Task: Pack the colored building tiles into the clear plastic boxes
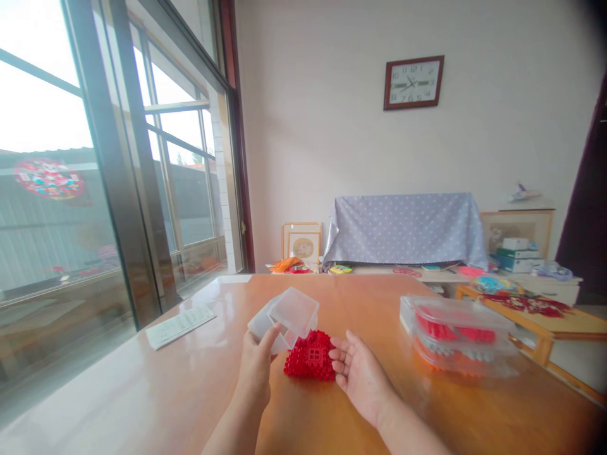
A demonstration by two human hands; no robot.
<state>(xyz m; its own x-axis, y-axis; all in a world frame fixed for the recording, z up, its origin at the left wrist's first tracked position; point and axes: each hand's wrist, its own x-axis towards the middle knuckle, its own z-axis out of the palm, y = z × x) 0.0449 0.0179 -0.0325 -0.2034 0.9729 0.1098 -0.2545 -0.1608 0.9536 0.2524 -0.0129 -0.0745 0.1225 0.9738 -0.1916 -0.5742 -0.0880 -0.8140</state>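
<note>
My left hand grips a small translucent plastic container, tilted above the wooden table. Right below and beside the container sits a pile of red building bricks. My right hand rests palm up at the right side of the red pile, fingers spread and touching the bricks, holding nothing.
A clear plastic box with red and orange pieces stands on the table to the right. A paper sheet lies at the left near the window. Behind are a low table, a cloth-covered cabinet and a wall clock.
</note>
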